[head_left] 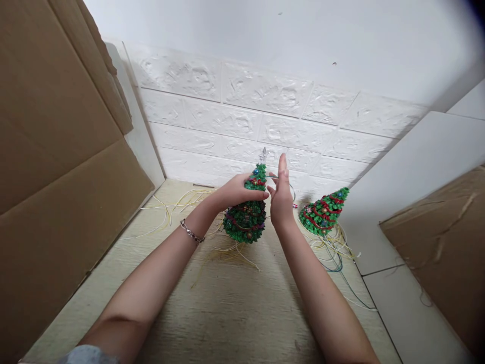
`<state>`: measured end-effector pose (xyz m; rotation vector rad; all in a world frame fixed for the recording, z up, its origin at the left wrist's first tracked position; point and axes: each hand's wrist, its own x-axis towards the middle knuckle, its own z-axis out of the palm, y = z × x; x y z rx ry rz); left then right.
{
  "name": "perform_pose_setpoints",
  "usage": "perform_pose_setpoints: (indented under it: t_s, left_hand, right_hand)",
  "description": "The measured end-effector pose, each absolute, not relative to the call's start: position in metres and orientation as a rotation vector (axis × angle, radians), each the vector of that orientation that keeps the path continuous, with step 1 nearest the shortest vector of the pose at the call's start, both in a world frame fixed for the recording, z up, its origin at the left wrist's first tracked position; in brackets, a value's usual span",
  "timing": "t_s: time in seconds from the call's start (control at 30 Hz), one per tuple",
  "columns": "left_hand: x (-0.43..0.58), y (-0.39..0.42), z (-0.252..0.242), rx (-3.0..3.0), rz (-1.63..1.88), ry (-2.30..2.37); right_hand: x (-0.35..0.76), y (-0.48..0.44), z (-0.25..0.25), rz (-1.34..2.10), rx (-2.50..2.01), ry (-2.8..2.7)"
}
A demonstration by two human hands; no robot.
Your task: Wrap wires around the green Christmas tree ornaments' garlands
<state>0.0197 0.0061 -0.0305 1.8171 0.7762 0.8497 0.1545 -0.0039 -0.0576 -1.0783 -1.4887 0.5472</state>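
A small green Christmas tree (245,222) with red garland and tiny baubles stands in front of me, leaning slightly. A clear star-like topper (263,153) sits on its tip. My left hand (240,191) is closed around the upper part of the tree, thumb across its front. Just right of the tree is my right hand (281,199), its index finger pointing up and the other fingers bent in. A thin green wire (293,190) runs from the tree through the fingers of this hand and loops out behind it. The exact fingertip grip is partly hidden.
A second decorated tree (324,212) tilts at the right, with yellow, white and green wires (333,247) under it. More pale wires (182,199) lie on the wooden surface (227,313). Cardboard (56,126) stands at the left, a white brick-pattern wall (242,121) behind.
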Motion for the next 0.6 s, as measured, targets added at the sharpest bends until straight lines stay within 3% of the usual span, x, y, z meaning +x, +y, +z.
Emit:
perform_pose_setpoints:
  t_s: [0.27,0.6]
  left_hand:
    - [0.025,0.001,-0.028,1.908,0.823,0.812]
    - [0.026,0.003,-0.028,1.544,0.949,0.700]
  right_hand:
    - [0.152,-0.011,-0.049,0.451,-1.042,-1.544]
    - [0.158,-0.007,-0.047,0.734,-1.095,-1.610]
